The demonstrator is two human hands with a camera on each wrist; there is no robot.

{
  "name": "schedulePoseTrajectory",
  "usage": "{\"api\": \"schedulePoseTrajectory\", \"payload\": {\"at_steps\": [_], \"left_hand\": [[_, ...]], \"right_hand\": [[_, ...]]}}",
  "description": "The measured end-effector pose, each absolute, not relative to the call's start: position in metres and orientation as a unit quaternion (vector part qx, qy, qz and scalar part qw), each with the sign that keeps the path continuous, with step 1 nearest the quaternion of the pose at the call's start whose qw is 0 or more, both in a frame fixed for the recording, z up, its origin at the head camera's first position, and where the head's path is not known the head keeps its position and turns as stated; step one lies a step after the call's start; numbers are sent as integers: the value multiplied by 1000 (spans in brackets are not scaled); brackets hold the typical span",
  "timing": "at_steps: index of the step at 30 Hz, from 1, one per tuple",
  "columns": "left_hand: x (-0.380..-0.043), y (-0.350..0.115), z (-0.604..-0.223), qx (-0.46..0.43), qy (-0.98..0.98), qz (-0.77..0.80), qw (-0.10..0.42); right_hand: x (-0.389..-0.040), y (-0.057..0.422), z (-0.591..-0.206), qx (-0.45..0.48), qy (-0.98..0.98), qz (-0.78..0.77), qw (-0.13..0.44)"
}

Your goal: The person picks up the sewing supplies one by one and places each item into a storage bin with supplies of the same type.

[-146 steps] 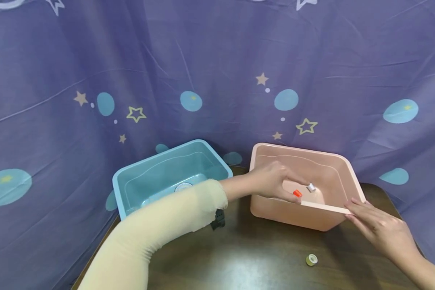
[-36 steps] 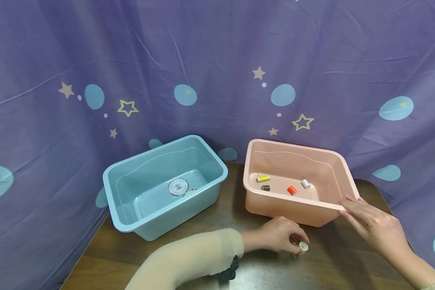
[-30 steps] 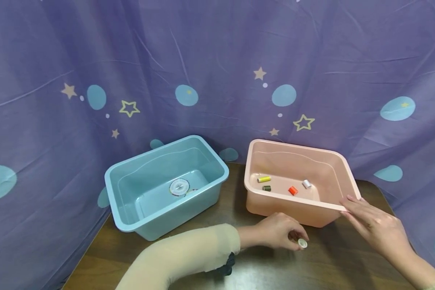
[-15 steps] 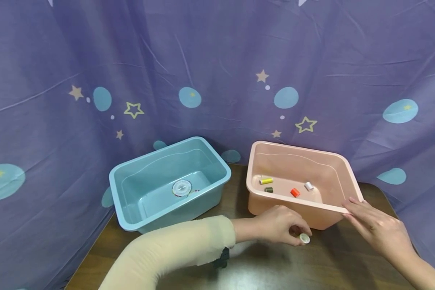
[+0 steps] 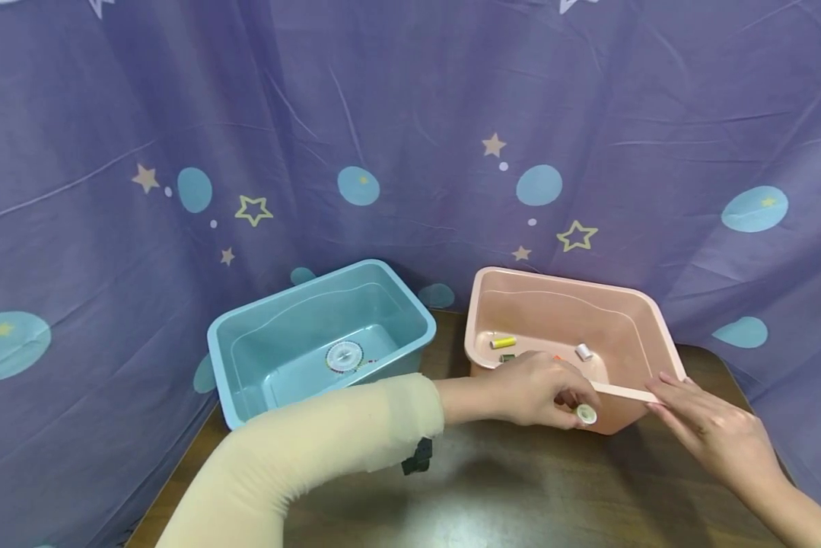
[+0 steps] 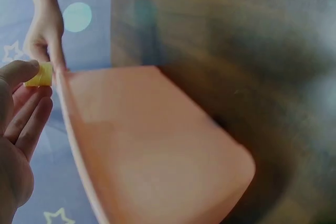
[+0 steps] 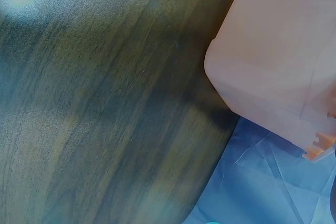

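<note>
My left hand (image 5: 535, 390) pinches a small yellow thread spool (image 5: 586, 414) between thumb and fingers, its pale round end facing out. It is in front of the pink bin's near wall, above the table. The left wrist view shows the yellow spool (image 6: 43, 74) at the fingertips. With thumb outside and fingers over the edge, my right hand (image 5: 714, 426) holds the near right corner of the pink bin (image 5: 629, 392). Inside the bin lie a yellow spool (image 5: 503, 342), a dark green spool (image 5: 507, 358), a white spool (image 5: 583, 352) and a red-orange spool, mostly hidden by my left hand.
To the left stands a blue bin (image 5: 252, 327) holding a white pin wheel (image 5: 345, 356) ringed with coloured heads. Both bins stand on a brown wooden table (image 5: 465, 502). A purple curtain (image 5: 424, 114) hangs behind them.
Earlier the yellow spool lay on the table while my left hand was over the pink bin. My left hand has since taken it and raised it toward the bin. My right hand stays put.
</note>
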State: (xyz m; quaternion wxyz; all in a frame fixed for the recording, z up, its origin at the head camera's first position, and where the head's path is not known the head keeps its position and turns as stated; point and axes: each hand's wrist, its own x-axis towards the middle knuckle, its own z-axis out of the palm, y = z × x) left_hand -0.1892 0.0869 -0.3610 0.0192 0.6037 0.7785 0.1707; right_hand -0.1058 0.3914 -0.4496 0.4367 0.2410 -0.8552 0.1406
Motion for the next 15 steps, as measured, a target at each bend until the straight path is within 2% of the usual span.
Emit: {"api": "schedulePoseTrajectory", "payload": {"at_steps": [15], "left_hand": [[-233, 97, -314, 563, 796, 216, 43]], "right_hand": [[-107, 393, -451, 253, -848, 128, 447]]}}
